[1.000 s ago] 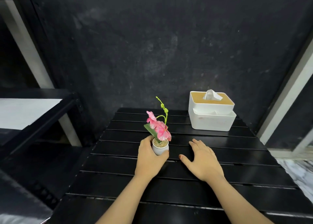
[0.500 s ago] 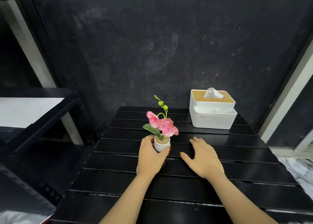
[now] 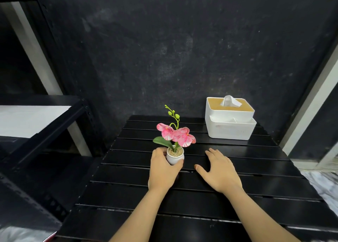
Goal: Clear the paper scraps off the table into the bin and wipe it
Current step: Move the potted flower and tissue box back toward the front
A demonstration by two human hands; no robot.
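Head view: little changed over the last second. Left hand [image 3: 163,170] still wrapped round the small white flower pot [image 3: 175,157], pot now turned so the pink blooms lean toward the right hand [image 3: 220,172], which stays open and flat on the black slatted table [image 3: 256,190]. Probably just setting an ornament back in place. No paper scraps or bin visible anywhere around the hands; bare slats throughout, looks cleared. Tissue box [image 3: 230,121] well beyond the right hand.

Dark scuffed wall [image 3: 164,49], black metal shelving [image 3: 54,117] left, marbled floor [image 3: 323,185] right
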